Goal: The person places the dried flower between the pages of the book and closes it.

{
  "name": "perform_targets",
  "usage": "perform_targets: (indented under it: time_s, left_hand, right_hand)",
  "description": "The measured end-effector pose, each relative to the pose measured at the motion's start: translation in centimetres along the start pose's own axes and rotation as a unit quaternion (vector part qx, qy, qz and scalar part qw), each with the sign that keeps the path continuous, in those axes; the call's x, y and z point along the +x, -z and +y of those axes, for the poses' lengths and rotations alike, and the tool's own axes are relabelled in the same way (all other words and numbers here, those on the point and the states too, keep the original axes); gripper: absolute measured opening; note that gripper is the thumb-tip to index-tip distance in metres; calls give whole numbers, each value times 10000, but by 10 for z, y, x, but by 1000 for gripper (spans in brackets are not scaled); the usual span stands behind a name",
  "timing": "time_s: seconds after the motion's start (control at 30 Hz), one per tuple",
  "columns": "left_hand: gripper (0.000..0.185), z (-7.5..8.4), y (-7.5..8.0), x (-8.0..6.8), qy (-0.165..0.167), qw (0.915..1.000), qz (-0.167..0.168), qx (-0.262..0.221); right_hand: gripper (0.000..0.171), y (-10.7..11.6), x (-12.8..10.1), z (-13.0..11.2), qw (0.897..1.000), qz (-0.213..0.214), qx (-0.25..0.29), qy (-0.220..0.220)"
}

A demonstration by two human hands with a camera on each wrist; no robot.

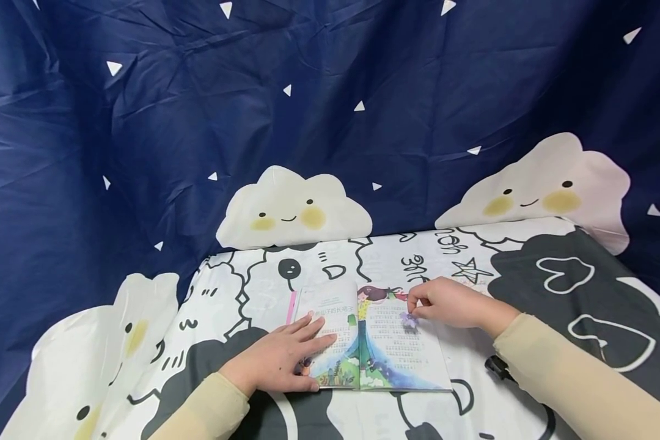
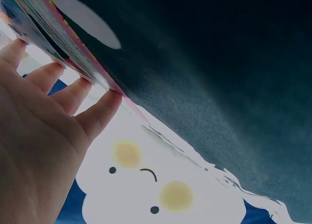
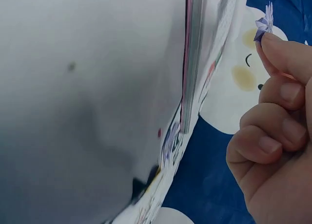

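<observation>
An open picture book (image 1: 385, 345) lies on the patterned tablecloth (image 1: 555, 287) in the head view. My left hand (image 1: 277, 360) lies flat on the left page, fingers straight, holding it down; in the left wrist view those fingers (image 2: 73, 95) touch the book's page edges (image 2: 63, 41). My right hand (image 1: 451, 302) hovers over the right page with fingers curled and pinches a small purple paper flower (image 1: 409, 319). In the right wrist view the flower (image 3: 264, 23) pokes out above the fingertip, beside the book's edge (image 3: 192, 63).
A dark blue backdrop with white triangles and smiling clouds (image 1: 291, 208) hangs behind the table. A small black object (image 1: 497, 366) lies by my right sleeve. The tablecloth drops off at the left and right sides.
</observation>
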State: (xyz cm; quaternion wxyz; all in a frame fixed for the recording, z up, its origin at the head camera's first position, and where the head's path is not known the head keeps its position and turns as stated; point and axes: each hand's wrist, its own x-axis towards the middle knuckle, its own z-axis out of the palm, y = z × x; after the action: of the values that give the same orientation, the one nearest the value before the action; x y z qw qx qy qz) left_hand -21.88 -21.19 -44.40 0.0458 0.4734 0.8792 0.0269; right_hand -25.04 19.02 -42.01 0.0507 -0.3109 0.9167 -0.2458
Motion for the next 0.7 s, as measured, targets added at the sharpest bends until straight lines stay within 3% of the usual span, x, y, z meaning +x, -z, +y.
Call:
perform_targets:
  time_s: [0.37,0.7]
  left_hand:
    - [82,1,1,0,79,10000,-52,-17]
    - [81,1,0,-1,21,10000,-15,-28]
  right_hand:
    - [20,-13,15,-8,9996,-10,-103,267]
    - [23,-20,21,-6,9997,-119,-167,130]
